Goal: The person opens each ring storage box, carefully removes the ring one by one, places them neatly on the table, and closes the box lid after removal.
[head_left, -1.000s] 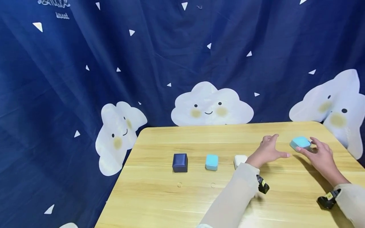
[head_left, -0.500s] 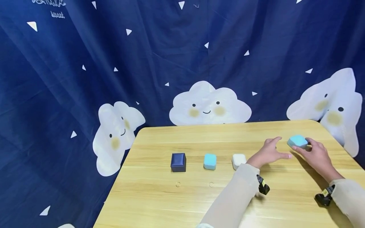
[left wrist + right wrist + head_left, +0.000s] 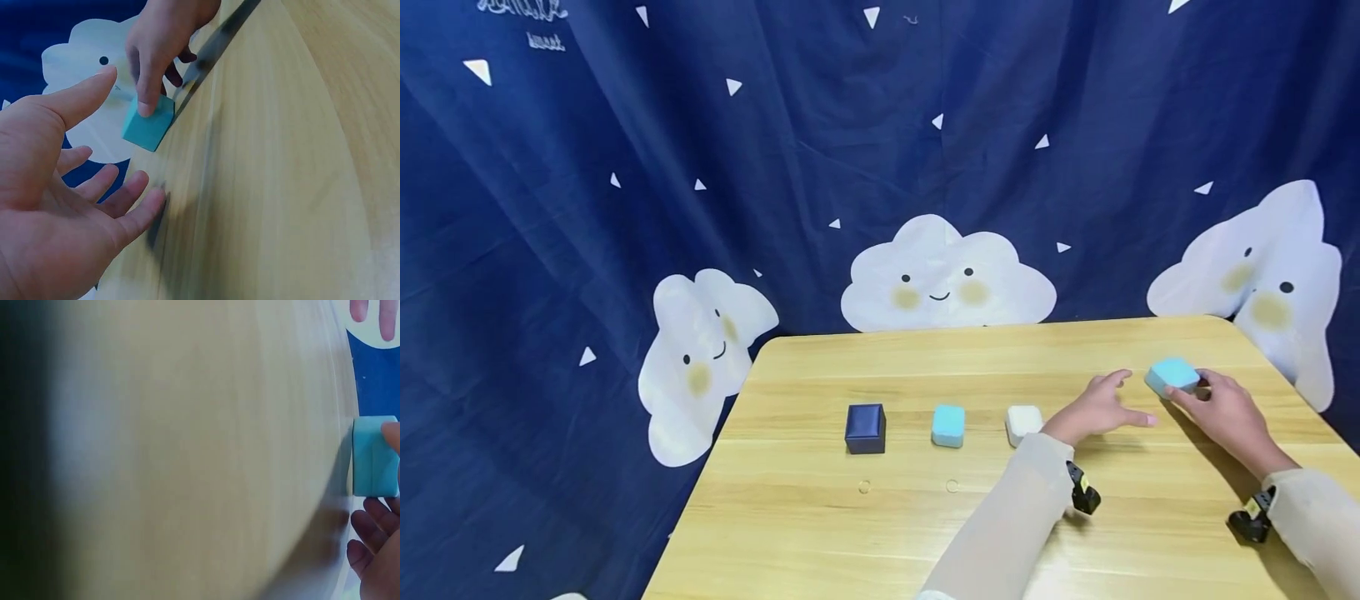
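Note:
In the head view my right hand (image 3: 1228,421) pinches a light blue ring box (image 3: 1172,377) by its sides, thumb in front and fingers behind, at the table's far right. The left wrist view shows the thumb (image 3: 149,94) on that ring box (image 3: 149,125); a seam runs across it in the right wrist view (image 3: 375,456). Whether it touches the tabletop I cannot tell. To its left, my left hand (image 3: 1096,410) is held with thumb and fingers spread, apart from the box and holding nothing. Beside that wrist sits a white ring box (image 3: 1023,423).
Left of the white box stand a smaller light blue box (image 3: 948,426) and a navy box (image 3: 866,429). Two thin rings (image 3: 864,487) lie in front of these. The wooden table (image 3: 805,533) ends against a dark blue curtain (image 3: 820,125) with printed clouds.
My right hand has shifted slightly left with the light blue ring box, toward the left hand. The left hand stays spread and nearly in place. The head view has turned slightly right.

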`<state>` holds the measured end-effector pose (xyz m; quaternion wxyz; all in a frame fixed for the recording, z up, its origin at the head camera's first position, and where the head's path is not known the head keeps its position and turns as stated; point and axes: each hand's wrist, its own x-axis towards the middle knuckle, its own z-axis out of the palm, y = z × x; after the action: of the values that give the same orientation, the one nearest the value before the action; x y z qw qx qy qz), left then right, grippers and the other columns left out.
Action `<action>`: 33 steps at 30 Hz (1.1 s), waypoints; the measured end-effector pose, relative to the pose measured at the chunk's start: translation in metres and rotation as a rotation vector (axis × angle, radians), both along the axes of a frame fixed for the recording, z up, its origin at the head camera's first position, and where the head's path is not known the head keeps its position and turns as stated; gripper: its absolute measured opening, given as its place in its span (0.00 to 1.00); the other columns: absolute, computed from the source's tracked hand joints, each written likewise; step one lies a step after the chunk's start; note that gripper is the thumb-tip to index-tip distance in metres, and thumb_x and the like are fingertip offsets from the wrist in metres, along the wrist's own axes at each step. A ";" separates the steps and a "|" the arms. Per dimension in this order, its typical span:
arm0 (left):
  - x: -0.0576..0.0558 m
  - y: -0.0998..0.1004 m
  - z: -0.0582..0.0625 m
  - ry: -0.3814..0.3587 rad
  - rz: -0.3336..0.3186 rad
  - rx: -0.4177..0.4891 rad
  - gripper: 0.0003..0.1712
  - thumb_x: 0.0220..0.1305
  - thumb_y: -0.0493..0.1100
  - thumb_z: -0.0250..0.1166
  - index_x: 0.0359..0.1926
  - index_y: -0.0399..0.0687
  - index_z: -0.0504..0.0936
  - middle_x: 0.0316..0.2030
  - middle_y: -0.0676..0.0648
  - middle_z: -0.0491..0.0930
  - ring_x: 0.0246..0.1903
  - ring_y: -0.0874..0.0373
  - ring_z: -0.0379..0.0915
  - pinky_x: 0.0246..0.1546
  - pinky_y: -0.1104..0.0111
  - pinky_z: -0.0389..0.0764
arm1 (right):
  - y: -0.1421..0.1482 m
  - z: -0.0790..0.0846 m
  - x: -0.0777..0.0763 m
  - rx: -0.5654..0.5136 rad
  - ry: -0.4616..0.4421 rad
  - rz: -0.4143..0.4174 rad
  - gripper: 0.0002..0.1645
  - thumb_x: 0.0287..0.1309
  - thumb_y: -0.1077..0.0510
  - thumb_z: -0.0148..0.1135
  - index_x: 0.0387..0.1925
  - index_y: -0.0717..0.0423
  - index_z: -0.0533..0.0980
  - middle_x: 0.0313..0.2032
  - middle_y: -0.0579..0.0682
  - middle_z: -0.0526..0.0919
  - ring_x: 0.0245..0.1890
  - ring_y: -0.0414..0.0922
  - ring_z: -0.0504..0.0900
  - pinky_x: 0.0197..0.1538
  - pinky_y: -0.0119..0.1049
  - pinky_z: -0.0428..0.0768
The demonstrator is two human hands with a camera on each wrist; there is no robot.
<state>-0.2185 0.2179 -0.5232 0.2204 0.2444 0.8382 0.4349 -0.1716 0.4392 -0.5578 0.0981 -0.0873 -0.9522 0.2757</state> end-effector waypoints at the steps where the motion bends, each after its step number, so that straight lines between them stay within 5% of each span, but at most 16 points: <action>1: 0.000 -0.001 -0.001 -0.008 -0.005 0.005 0.46 0.60 0.50 0.74 0.75 0.70 0.61 0.65 0.61 0.67 0.57 0.68 0.72 0.51 0.73 0.78 | 0.000 0.000 0.001 0.009 0.011 0.008 0.50 0.69 0.39 0.57 0.63 0.84 0.60 0.48 0.79 0.72 0.44 0.72 0.74 0.38 0.64 0.74; 7: 0.002 -0.004 -0.006 -0.060 -0.017 0.053 0.46 0.60 0.49 0.74 0.75 0.69 0.61 0.66 0.60 0.66 0.60 0.66 0.72 0.51 0.74 0.78 | -0.002 -0.001 0.004 0.037 0.050 0.058 0.45 0.67 0.42 0.62 0.60 0.82 0.65 0.44 0.76 0.78 0.41 0.68 0.78 0.35 0.59 0.76; 12: 0.003 -0.001 -0.012 -0.035 -0.011 0.037 0.45 0.60 0.48 0.74 0.75 0.67 0.62 0.66 0.59 0.67 0.60 0.67 0.71 0.53 0.73 0.77 | -0.003 -0.002 0.006 0.024 0.040 0.116 0.44 0.65 0.44 0.64 0.60 0.82 0.65 0.45 0.76 0.77 0.42 0.67 0.79 0.36 0.56 0.77; 20: 0.004 0.002 -0.016 -0.043 -0.015 0.076 0.45 0.60 0.46 0.74 0.75 0.64 0.62 0.67 0.59 0.69 0.59 0.64 0.73 0.55 0.73 0.76 | -0.006 -0.003 0.013 -0.020 0.048 0.219 0.38 0.64 0.51 0.67 0.59 0.78 0.68 0.44 0.70 0.80 0.37 0.44 0.79 0.33 0.30 0.74; 26: 0.004 0.004 -0.021 -0.057 -0.015 0.105 0.46 0.60 0.42 0.74 0.76 0.61 0.62 0.66 0.56 0.71 0.60 0.63 0.73 0.56 0.73 0.76 | -0.010 -0.001 0.017 -0.032 0.047 0.258 0.36 0.63 0.53 0.68 0.60 0.77 0.68 0.46 0.71 0.79 0.40 0.49 0.80 0.36 0.30 0.75; 33: 0.001 0.006 -0.026 -0.052 -0.032 0.107 0.45 0.61 0.42 0.74 0.75 0.61 0.62 0.67 0.57 0.71 0.57 0.64 0.75 0.51 0.75 0.78 | -0.015 -0.001 0.023 -0.057 0.065 0.279 0.36 0.61 0.54 0.70 0.60 0.76 0.69 0.45 0.68 0.80 0.38 0.21 0.69 0.37 0.22 0.70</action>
<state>-0.2176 0.2235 -0.5497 0.2357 0.2579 0.8036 0.4819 -0.1482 0.4244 -0.5586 0.0868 0.0523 -0.9432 0.3164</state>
